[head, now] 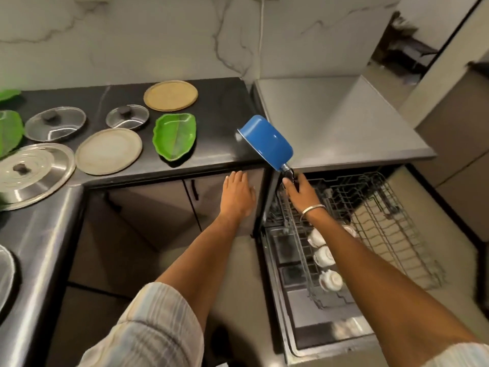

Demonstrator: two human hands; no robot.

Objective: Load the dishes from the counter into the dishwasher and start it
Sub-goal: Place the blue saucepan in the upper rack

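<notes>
My right hand (300,193) grips the dark handle of a blue saucepan (267,141), which is tilted bottom-up above the counter's right end and the dishwasher's left edge. My left hand (238,193) hangs open, fingers straight, in front of the cabinet below the counter edge. The dishwasher stands open with its wire rack (383,221) pulled out; three white cups (326,256) sit upside down along the rack's left side. On the black counter (219,102) lie a green leaf-shaped dish (175,136), a tan plate (170,95), a beige plate (108,151), two glass lids (127,116) and a steel lid (31,173).
More green leaf dishes (9,131) lie at the far left. A steel counter (34,234) runs down the left side. A grey worktop (336,120) lies above the dishwasher. Its lowered door (322,313) reaches toward me. Cabinet doors (158,207) stand under the counter.
</notes>
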